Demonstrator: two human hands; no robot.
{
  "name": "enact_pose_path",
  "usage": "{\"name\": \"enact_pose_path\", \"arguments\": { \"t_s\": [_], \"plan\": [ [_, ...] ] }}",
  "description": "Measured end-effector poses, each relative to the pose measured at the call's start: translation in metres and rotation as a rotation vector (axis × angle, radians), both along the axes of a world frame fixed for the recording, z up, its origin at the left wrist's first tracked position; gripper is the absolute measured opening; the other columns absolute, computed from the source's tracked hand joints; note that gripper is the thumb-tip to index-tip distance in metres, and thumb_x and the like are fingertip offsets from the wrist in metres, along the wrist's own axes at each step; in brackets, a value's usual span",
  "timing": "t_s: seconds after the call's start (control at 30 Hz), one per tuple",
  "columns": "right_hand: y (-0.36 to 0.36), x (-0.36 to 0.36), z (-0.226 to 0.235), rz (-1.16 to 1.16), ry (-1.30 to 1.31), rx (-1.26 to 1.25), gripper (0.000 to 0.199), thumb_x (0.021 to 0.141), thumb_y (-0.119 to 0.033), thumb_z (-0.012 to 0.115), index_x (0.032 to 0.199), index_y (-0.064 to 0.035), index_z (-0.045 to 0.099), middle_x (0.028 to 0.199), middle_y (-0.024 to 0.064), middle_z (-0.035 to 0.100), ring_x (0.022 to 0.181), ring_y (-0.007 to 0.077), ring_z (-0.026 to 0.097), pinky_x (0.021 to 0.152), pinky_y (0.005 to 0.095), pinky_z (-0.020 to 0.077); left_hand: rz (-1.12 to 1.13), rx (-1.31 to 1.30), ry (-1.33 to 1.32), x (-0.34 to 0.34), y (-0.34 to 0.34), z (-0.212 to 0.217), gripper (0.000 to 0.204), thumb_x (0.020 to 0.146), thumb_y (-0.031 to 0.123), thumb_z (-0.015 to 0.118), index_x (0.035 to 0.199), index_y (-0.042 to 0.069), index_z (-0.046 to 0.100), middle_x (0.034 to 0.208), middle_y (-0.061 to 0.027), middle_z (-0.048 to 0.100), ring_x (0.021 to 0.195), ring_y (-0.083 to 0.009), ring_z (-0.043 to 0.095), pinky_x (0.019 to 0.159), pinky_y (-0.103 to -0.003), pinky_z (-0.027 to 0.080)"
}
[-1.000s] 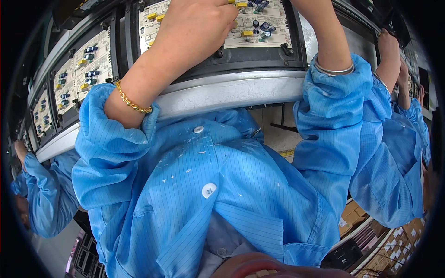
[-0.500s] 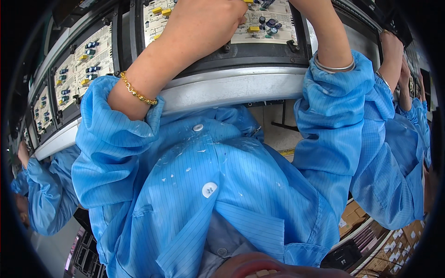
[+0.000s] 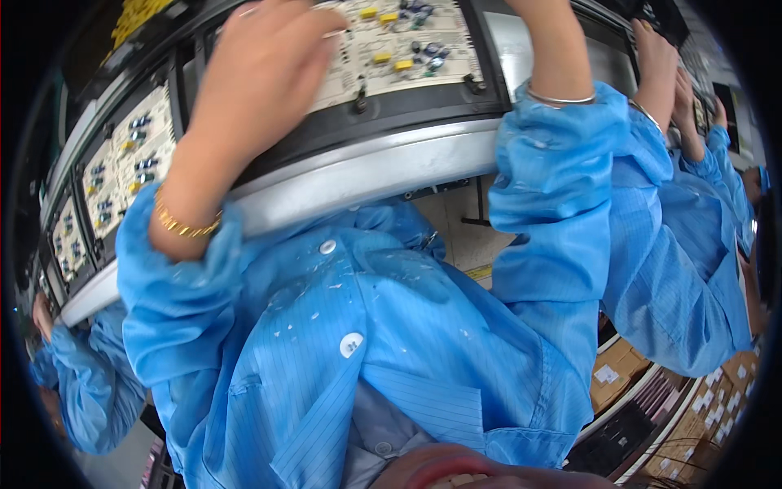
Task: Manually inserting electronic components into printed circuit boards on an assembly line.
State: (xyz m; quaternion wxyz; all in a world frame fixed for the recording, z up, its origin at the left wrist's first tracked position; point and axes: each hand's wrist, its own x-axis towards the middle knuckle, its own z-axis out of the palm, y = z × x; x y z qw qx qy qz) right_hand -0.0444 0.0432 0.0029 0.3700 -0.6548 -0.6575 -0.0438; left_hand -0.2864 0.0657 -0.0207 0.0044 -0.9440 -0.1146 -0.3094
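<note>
My left hand [image 3: 269, 73], a gold chain bracelet at its wrist, is over the left part of a pale circuit board [image 3: 440, 77]. Its fingers bend toward the board, smeared by motion and partly cut off by the upper edge, so whether they hold anything cannot be told. The board sits in a black frame [image 3: 391, 121] and carries yellow block parts [image 3: 403, 65] and dark blue round capacitors [image 3: 432, 49]. Of my right arm only the forearm [image 3: 562, 49] with a silver bangle shows; the hand lies beyond the upper edge.
A silver metal rail [image 3: 375, 167] runs between my body and the frame. More framed boards [image 3: 130, 155] line up at the left. Co-workers in blue smocks [image 3: 668, 269] stand on both sides, one with a hand [image 3: 654, 61] at the line. Cardboard boxes [image 3: 619, 371] are at lower right.
My left hand has moved left across the board, uncovering more of its middle. The whole view has shifted a little, with boards and rail now farther left.
</note>
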Motion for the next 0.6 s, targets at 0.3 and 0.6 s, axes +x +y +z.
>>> {"name": "enact_pose_path", "arguments": {
  "t_s": [0.3,0.6],
  "plan": [
    [0.028,-0.008,-0.016,0.025,0.049,0.072,0.025,0.076,-0.021,0.060,0.068,0.0029,0.059,0.059,0.0182,0.054,0.055,0.0284,0.056,0.052,0.0349,0.0417,0.075,-0.401,0.179,-0.091,0.016,-0.002,0.024,0.067,-0.010,0.047,0.087,0.000,0.056,0.079,-0.0122,0.056,0.080,-0.0297,0.053,0.076,-0.036,0.042],
    [0.032,-0.002,-0.013,-0.137,0.226,0.100,0.023,0.082,-0.016,0.058,0.067,0.0011,0.057,0.053,-0.0010,0.047,0.051,0.0044,0.042,0.046,0.0213,0.0327,-0.114,-0.352,0.274,-0.107,0.042,0.001,0.025,0.060,-0.010,0.048,0.081,0.001,0.055,0.081,-0.0101,0.055,0.084,-0.0256,0.054,0.091,-0.043,0.035]
  ]
}}
